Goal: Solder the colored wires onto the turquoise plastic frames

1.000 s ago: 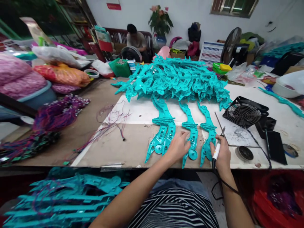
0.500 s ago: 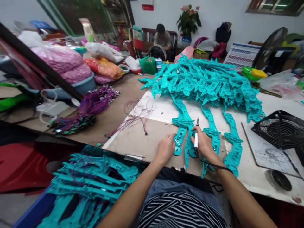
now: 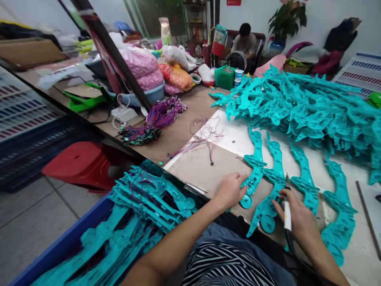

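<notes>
1. The soldering iron (image 3: 287,212) sat clamped in the right hand (image 3: 299,224), its tip pointing up beside the second teal piece (image 3: 275,186), near the front edge of the table (image 3: 193,167).
2. The left hand (image 3: 230,191) lay unclenched, fingers resting on the lower end of the first teal piece (image 3: 253,179).
3. A second before, the iron had been at the far-right piece. It had since come across, so both hands worked close together.
4. Behind them lay the teal heap (image 3: 297,103) and loose wires (image 3: 205,139). A blue bin (image 3: 68,246) of more pieces stood at the knee.

Worktable (image 3: 196,109) under teal plastic parts (image 3: 297,107), loose wires (image 3: 205,139)
</notes>
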`<state>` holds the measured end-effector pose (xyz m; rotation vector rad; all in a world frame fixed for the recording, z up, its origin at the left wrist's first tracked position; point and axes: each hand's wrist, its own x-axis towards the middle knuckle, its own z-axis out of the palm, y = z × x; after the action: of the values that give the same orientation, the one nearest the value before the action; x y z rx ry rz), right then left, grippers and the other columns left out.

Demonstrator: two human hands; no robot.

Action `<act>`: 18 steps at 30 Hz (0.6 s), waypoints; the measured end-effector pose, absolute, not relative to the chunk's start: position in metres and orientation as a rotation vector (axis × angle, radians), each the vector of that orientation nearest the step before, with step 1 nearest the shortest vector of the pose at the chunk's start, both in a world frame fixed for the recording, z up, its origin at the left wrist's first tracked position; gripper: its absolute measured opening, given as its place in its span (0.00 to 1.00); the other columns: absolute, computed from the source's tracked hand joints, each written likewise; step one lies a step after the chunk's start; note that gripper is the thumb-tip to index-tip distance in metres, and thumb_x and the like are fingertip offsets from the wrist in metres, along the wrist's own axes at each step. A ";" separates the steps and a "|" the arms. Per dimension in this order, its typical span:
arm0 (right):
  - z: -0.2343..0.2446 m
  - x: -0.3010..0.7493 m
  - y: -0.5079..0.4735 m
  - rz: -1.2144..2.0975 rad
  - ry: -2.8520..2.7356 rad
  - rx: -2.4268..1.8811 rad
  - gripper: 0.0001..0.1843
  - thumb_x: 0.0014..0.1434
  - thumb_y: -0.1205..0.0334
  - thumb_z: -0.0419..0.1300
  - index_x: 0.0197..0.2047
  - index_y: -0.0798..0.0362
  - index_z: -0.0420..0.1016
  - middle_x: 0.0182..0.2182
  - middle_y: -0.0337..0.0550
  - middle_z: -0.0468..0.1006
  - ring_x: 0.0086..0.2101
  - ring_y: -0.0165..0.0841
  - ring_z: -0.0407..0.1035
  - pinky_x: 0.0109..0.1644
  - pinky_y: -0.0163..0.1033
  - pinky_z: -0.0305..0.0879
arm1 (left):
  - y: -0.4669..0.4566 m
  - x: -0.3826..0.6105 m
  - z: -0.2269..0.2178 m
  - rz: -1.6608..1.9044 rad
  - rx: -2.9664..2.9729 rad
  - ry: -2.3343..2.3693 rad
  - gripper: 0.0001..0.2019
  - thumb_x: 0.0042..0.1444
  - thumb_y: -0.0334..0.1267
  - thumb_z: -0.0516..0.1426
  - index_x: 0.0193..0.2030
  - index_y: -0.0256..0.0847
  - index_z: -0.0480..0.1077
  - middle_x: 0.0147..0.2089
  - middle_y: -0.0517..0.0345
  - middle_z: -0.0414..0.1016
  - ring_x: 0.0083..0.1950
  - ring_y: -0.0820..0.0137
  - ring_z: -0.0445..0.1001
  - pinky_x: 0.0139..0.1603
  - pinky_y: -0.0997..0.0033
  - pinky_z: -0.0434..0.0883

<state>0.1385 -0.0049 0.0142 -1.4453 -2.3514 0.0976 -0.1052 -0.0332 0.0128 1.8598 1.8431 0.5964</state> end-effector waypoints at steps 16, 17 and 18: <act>-0.014 0.160 0.010 0.059 -2.102 -1.296 0.25 0.63 0.36 0.50 0.45 0.50 0.70 0.40 0.50 0.78 0.43 0.45 0.74 0.47 0.50 0.69 | 0.037 -0.250 0.056 1.078 0.781 1.847 0.11 0.57 0.27 0.57 0.26 0.39 0.60 0.24 0.58 0.70 0.26 0.75 0.70 0.30 0.76 0.68; -0.014 0.160 0.009 0.058 -2.101 -1.293 0.25 0.64 0.37 0.50 0.45 0.50 0.70 0.40 0.50 0.79 0.43 0.45 0.74 0.47 0.50 0.69 | 0.039 -0.256 0.063 1.096 0.748 1.802 0.11 0.58 0.27 0.57 0.27 0.39 0.60 0.22 0.61 0.67 0.21 0.78 0.64 0.26 0.79 0.63; -0.014 0.160 0.009 0.061 -2.105 -1.291 0.25 0.64 0.37 0.49 0.45 0.50 0.70 0.40 0.49 0.79 0.44 0.45 0.74 0.47 0.49 0.69 | 0.041 -0.262 0.072 1.102 0.723 1.766 0.11 0.59 0.27 0.56 0.27 0.38 0.60 0.21 0.64 0.63 0.18 0.80 0.58 0.22 0.80 0.57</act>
<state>0.1604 0.0090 -0.0136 -1.2914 -2.1053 0.0614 -0.2621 0.0414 0.0721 0.7226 1.7659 1.1025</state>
